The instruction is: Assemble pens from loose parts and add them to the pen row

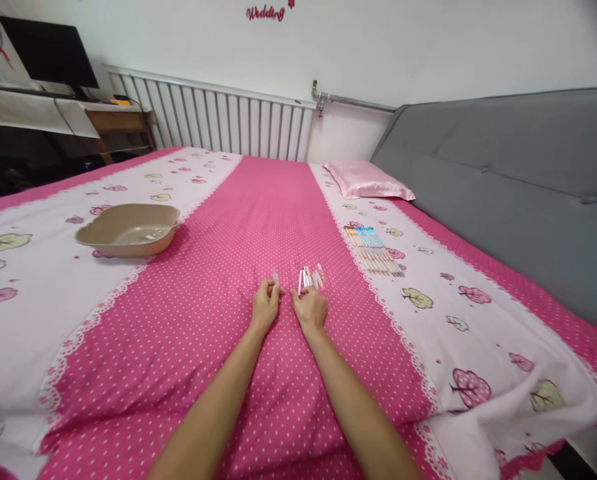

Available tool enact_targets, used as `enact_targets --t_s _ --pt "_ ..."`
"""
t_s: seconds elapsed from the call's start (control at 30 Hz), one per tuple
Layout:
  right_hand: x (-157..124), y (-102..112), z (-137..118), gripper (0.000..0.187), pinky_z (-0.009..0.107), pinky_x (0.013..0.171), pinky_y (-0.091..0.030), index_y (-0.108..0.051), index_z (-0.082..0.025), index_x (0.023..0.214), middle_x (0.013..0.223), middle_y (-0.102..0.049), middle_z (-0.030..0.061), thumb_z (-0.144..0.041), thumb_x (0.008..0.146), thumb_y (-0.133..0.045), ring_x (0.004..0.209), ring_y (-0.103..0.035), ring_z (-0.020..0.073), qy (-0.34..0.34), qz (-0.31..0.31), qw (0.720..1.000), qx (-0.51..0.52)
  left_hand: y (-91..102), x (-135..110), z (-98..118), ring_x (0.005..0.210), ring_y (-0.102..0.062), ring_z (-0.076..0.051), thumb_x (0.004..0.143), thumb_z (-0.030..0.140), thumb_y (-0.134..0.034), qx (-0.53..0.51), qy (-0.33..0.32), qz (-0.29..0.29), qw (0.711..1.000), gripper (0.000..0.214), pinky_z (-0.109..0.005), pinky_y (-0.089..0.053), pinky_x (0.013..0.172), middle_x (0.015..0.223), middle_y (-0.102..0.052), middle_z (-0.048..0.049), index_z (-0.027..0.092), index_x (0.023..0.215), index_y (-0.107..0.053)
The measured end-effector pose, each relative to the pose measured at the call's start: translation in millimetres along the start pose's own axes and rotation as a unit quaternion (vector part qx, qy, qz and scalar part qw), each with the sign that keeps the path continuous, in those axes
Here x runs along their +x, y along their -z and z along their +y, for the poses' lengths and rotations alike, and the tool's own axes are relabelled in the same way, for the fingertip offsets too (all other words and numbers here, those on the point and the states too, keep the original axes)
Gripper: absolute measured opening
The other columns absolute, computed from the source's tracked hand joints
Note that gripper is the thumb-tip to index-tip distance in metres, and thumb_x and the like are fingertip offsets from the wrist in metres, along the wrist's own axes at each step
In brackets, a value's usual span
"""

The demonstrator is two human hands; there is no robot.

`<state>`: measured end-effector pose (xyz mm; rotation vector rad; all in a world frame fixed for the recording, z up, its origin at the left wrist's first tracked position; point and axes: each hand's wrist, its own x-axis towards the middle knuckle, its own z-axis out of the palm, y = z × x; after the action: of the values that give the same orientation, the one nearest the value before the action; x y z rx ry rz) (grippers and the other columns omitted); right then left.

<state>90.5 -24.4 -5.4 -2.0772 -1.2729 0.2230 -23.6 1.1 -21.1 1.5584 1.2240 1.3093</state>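
Head view, looking down a bed (258, 220) covered by a pink white-dotted sheet with white side panels printed with trees. Both bare forearms enter from the bottom edge and meet at centre frame.

The left hand (265, 308) rests on the sheet with its fingers pinched closed on a small pale pen-like piece (276, 276), which stands up just above the fingertips; whether it is a cap or a short pen cannot be told.

The right hand (310, 309), just beside the left and not quite touching it, is curled closed around a bundle of thin white and pink pens (310, 277), whose ends fan upward out of the fist.

Right of centre, near the right hand but apart from it, a row of slim pastel-coloured pens (374, 250) lies side by side across the border of the dotted and printed fabric.

At left of the frame, well apart from both hands, sits a shallow beige plastic basin (128, 230) with a few small items inside, too small to identify.

Upper centre: a pink satin pillow (367, 180) and a white ribbed radiator (213, 120). Right: a grey padded headboard (503, 180). Upper left: a dark monitor (48, 52).
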Motion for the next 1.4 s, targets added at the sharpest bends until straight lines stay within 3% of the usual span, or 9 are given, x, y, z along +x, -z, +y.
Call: enact_targets --t_s 0.17,0.3,0.4,0.53,0.6,0.77,1.13,1.27,1.4 --pt "1 -2 -3 0.022 0.034 0.060 -0.044 -0.068 -0.013 0.077 0.069 -0.067 0.0172 -0.029 0.075 -0.052 0.065 -0.063 0.0265 -0.011 0.005 1.000 0.010 0.1 -1 1 0.063 -0.060 -0.014 0.081 0.037 -0.045 0.042 -0.015 -0.005 0.999 0.022 -0.026 -0.044 0.060 0.071 -0.064 -0.0035 0.017 0.085 -0.053" --pt "2 0 1 0.022 0.031 0.060 -0.045 -0.067 -0.017 0.071 0.065 -0.067 0.0115 -0.029 0.076 -0.049 0.062 -0.063 0.0228 -0.001 0.015 0.998 0.065 0.4 -2 1 0.060 -0.059 -0.013 0.081 0.036 -0.044 0.087 -0.028 -0.007 0.996 0.022 -0.024 -0.043 0.057 0.068 -0.063 -0.0025 0.017 0.084 -0.054" --pt "3 1 5 0.030 0.026 0.061 -0.046 -0.066 -0.017 0.080 0.071 -0.069 0.0080 -0.036 0.081 -0.043 0.064 -0.063 0.0179 0.015 0.031 0.990 0.136 0.4 -3 2 0.057 -0.057 -0.013 0.082 0.035 -0.043 0.130 -0.044 -0.003 0.990 0.022 -0.023 -0.041 0.055 0.067 -0.061 -0.0015 0.017 0.084 -0.054" --pt "3 -1 9 0.036 0.025 0.057 -0.047 -0.060 -0.012 0.088 0.076 -0.068 0.0101 -0.044 0.079 -0.046 0.062 -0.062 0.0166 0.013 0.084 0.929 0.360 -1.7 -8 6 0.055 -0.053 -0.012 0.081 0.034 -0.044 0.203 -0.083 -0.009 0.976 0.021 -0.023 -0.038 0.054 0.067 -0.060 0.0000 0.018 0.085 -0.056" --pt "3 -1 10 0.032 0.025 0.053 -0.045 -0.058 -0.014 0.085 0.069 -0.066 0.0065 -0.044 0.079 -0.047 0.054 -0.059 0.0149 0.003 0.106 0.904 0.413 -3.5 -12 8 0.056 -0.053 -0.012 0.081 0.033 -0.045 0.241 -0.107 -0.015 0.965 0.020 -0.023 -0.037 0.056 0.067 -0.061 0.0003 0.018 0.087 -0.056" --pt "0 2 11 0.026 0.022 0.049 -0.041 -0.051 -0.019 0.080 0.047 -0.051 -0.0054 -0.043 0.083 -0.044 0.042 -0.050 0.0123 -0.001 0.147 0.892 0.428 -7.0 -16 10 0.062 -0.054 -0.014 0.082 0.032 -0.042 0.316 -0.155 -0.025 0.936 0.021 -0.024 -0.037 0.060 0.072 -0.063 -0.0021 0.019 0.087 -0.057" --pt "-2 2 12 0.023 0.023 0.049 -0.041 -0.048 -0.019 0.083 0.046 -0.048 -0.0064 -0.041 0.086 -0.041 0.041 -0.049 0.0127 0.041 0.162 0.879 0.446 -9.0 -17 13 0.064 -0.054 -0.014 0.084 0.033 -0.041 0.392 -0.200 -0.048 0.897 0.022 -0.024 -0.035 0.058 0.072 -0.063 -0.0033 0.019 0.080 -0.058" --pt "-1 1 12 0.024 0.023 0.049 -0.041 -0.050 -0.018 0.085 0.055 -0.055 -0.0026 -0.041 0.085 -0.041 0.043 -0.049 0.0118 0.048 0.140 0.891 0.430 -8.7 -17 15 0.064 -0.055 -0.014 0.084 0.033 -0.041 0.396 -0.200 -0.048 0.895 0.022 -0.024 -0.035 0.058 0.071 -0.063 -0.0029 0.019 0.080 -0.058" --pt "1 0 13 0.028 0.023 0.052 -0.042 -0.056 -0.016 0.084 0.067 -0.062 0.0031 -0.040 0.085 -0.041 0.052 -0.054 0.0128 0.090 0.120 0.921 0.359 -8.7 -17 15 0.064 -0.056 -0.015 0.085 0.035 -0.039 0.392 -0.192 -0.045 0.899 0.024 -0.024 -0.035 0.057 0.071 -0.064 -0.0032 0.020 0.082 -0.058"
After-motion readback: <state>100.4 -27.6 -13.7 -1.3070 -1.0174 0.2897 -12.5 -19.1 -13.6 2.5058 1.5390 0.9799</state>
